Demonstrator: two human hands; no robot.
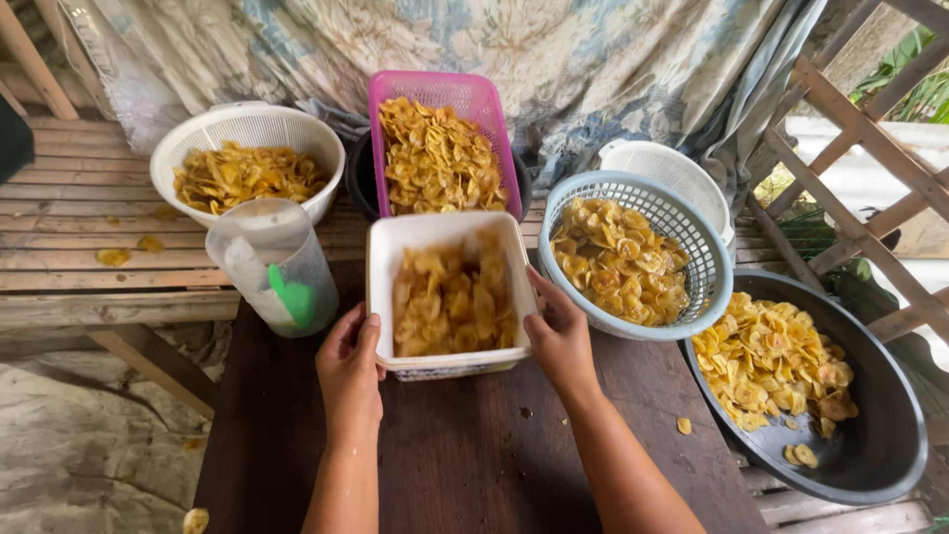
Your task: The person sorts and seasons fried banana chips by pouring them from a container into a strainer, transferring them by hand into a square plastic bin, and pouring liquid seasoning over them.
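Tub (450, 287) of chips steadied on surface (474, 455): left hand (348, 374) and right hand (560, 336) clasp its sides; jug (275, 265) left of tub.

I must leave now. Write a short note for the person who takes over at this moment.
Left hand and right hand each grip a side of the white tub, which holds yellow chips and stands on the dark table.
More chips fill the pink basket, white basket, blue basket and black basin.
Clear jug stands left of the tub.
Done: tub partly full.
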